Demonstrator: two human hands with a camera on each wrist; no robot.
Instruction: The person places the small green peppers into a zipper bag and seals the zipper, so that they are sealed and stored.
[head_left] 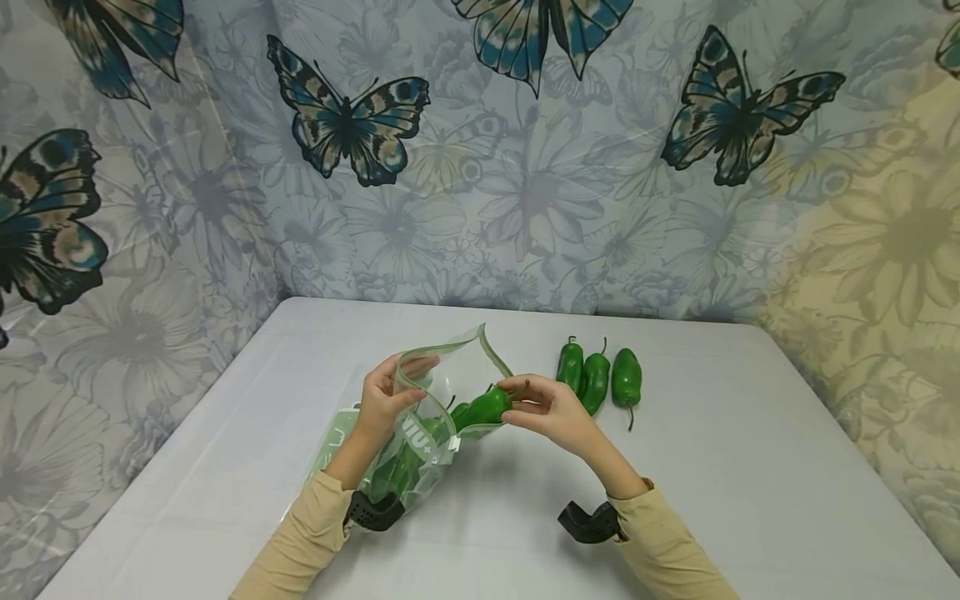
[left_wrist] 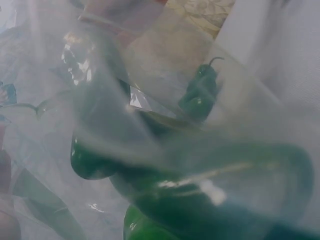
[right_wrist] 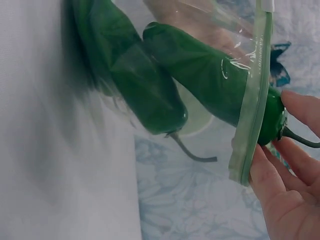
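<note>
My left hand (head_left: pixel 384 396) grips the bag (head_left: pixel 429 437); my right hand (head_left: pixel 546 408), a pepper (head_left: pixel 487 406) partly inside; others (head_left: pixel 397 473) are in; three more (head_left: pixel 595 382) wait far right

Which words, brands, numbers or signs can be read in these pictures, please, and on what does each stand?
"IIU", an uncertain reading: pale letters on the creased clear bag.
Green patch left of the bag: pale marks, partly hidden, unreadable.
Green seal strip: tiny marks, too small to read.
</note>
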